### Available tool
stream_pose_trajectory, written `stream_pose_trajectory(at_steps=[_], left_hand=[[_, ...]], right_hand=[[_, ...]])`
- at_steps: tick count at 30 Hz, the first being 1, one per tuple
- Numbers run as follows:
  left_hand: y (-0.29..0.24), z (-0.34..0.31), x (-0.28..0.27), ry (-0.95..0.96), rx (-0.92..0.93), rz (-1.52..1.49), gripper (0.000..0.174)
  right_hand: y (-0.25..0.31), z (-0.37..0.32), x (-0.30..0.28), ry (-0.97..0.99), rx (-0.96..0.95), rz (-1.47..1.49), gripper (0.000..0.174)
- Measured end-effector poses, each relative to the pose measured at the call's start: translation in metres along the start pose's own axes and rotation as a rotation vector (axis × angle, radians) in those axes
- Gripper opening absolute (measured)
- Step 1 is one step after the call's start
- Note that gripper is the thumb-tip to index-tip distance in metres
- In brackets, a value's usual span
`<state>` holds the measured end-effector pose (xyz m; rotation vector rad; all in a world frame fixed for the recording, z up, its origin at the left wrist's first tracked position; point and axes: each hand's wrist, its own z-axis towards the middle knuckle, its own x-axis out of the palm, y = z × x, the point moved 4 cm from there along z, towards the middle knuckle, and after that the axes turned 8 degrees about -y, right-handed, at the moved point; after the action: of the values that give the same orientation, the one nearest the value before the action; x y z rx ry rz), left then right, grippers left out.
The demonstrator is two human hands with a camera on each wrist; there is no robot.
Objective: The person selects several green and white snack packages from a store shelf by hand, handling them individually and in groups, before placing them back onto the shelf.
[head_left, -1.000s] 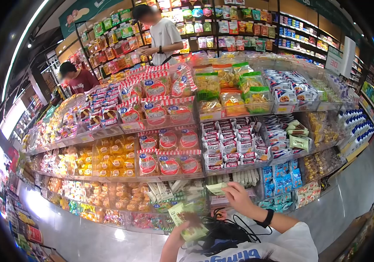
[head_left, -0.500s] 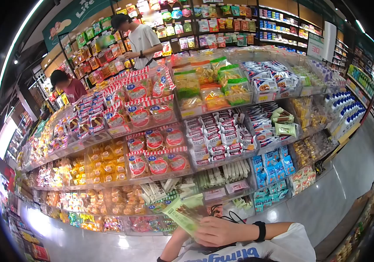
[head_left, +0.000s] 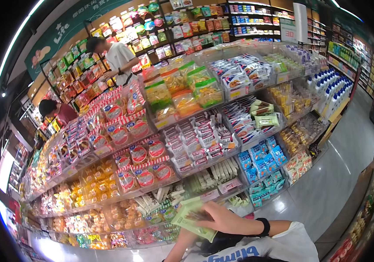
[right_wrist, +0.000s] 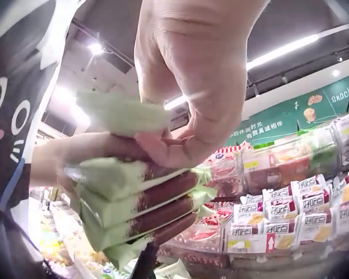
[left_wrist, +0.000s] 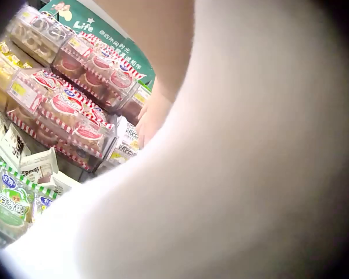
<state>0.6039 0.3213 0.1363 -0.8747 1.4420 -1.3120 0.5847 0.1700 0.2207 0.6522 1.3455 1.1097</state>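
In the head view, green packets (head_left: 192, 222) are held in front of the body at the bottom. My right hand (head_left: 221, 219), with a black band at the wrist, lies over them; my left hand (head_left: 187, 239) is mostly hidden below. The right wrist view shows my right hand (right_wrist: 198, 75) pinching a pale green packet (right_wrist: 122, 116) between thumb and finger. Under it my left hand (right_wrist: 96, 154) grips a stack of several green packets with brown contents (right_wrist: 168, 218). A blurred white surface (left_wrist: 232, 163) covers much of the left wrist view, beside some skin.
Tiered clear bins (head_left: 204, 163) of packaged snacks stand ahead. Green packets (head_left: 266, 120) lie in a middle bin at the right. A person in a white shirt (head_left: 119, 59) and one in dark red (head_left: 66, 113) are behind the display. Grey floor (head_left: 340, 174) runs along the right.
My right hand has moved left and down from the lower bins, bringing its green packet to those in my left hand. The head view has turned and tilted, so the display appears further left.
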Motion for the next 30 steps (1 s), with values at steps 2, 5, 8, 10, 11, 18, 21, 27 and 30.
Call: stream_pose_trajectory(at_steps=[2,5,8,10,11,18,21,27,30], left_hand=[[-0.024,0.001,0.012,-0.07,-0.003,-0.165,0.058],[-0.046,0.011,0.026,0.001,0.089,0.0,0.065],[-0.048,0.025,0.047,0.069,0.127,0.102,0.067],[-0.053,0.039,0.065,0.073,0.101,0.114,0.071],[-0.059,0.049,0.076,0.066,0.082,0.131,0.073],[-0.041,0.096,0.16,0.069,-0.094,0.088,0.078],[-0.037,0.11,0.199,0.145,-0.173,0.098,0.061],[-0.005,0.138,0.273,0.195,-0.522,-0.211,0.07],[-0.015,0.154,0.309,0.277,-0.458,-0.175,0.073]], right_hand=[[-0.014,-0.008,-0.004,-0.004,-0.014,-0.008,0.049],[-0.023,-0.015,-0.023,0.043,-0.022,0.022,0.047],[-0.032,-0.014,-0.053,0.057,0.012,0.089,0.043],[-0.043,-0.019,-0.075,-0.021,0.046,0.185,0.041],[-0.048,-0.021,-0.087,-0.147,0.022,0.205,0.038],[-0.122,-0.045,-0.152,-0.292,0.227,0.589,0.033],[-0.161,-0.046,-0.172,-0.289,0.272,0.807,0.042],[-0.216,-0.056,-0.212,-0.344,0.481,1.172,0.071],[-0.243,-0.06,-0.226,-0.296,0.655,1.296,0.079]])
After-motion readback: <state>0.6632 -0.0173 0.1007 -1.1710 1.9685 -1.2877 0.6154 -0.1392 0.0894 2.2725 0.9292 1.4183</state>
